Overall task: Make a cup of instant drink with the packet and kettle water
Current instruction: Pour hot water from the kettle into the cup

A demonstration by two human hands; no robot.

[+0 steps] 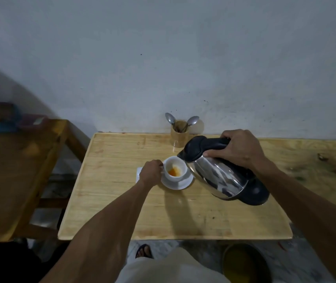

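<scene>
A white cup [180,163] stands on a white saucer [183,183] in the middle of the light wooden table [122,201]. Orange powder lies wet at the cup's bottom. My left hand [150,173] grips the cup's handle from the left. My right hand [238,149] holds the black handle of a steel kettle [218,176], tilted with its spout just over the cup's right rim. A white packet [138,173] lies flat behind my left hand, mostly hidden.
A wooden holder [180,134] with two spoons stands against the wall behind the cup. A darker wooden table [20,170] with clutter sits to the left. Below the near table edge are a yellow bucket [244,264] and a sandalled foot [143,251].
</scene>
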